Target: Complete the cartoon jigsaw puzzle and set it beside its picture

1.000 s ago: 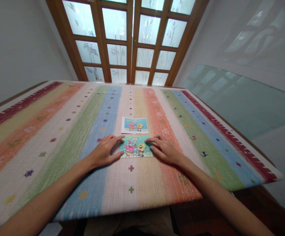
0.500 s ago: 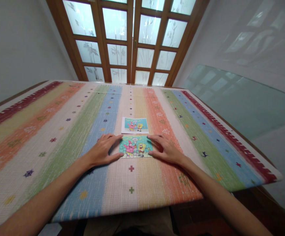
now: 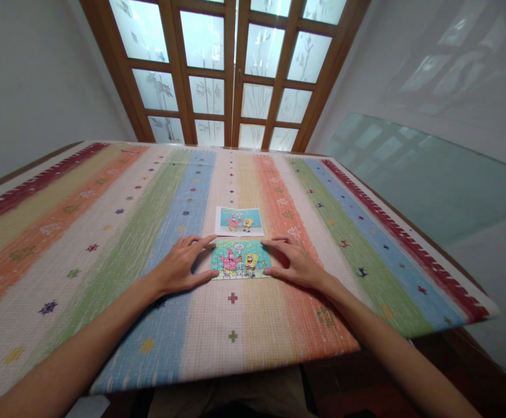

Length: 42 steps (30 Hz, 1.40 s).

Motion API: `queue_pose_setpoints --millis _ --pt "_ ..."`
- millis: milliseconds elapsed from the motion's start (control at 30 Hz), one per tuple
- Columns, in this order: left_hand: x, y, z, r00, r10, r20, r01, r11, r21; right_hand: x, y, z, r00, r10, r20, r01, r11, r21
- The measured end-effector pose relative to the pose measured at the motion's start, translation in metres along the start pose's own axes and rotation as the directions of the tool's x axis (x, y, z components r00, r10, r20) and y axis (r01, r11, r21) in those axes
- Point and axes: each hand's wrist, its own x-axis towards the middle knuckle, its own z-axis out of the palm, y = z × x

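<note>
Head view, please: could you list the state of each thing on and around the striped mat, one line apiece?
Jigsaw puzzle: assembled, lying flat on the mat.
Reference picture: flat, face up, just beyond the puzzle.
Left hand: open, palm down, fingers at the puzzle's left edge.
Right hand: open, palm down, fingers at the puzzle's right edge.
Striped mat: spread flat over the table.
Glazed doors: closed.
</note>
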Motion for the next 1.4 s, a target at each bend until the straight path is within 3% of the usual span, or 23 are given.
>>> queue_pose_setpoints --millis 700,1400 --pt "0.0032 0.0022 0.0028 1.0 -0.003 -0.008 0.003 1.0 -0.024 0.004 -0.0017 0.0 0.995 -0.093 -0.018 0.094 0.996 0.005" --pt "0.0041 0.0049 0.0014 1.0 0.013 -0.014 -0.014 0.999 -0.031 0.0045 -0.0073 -0.0082 1.0 -0.021 -0.02 0.02 0.999 -0.03"
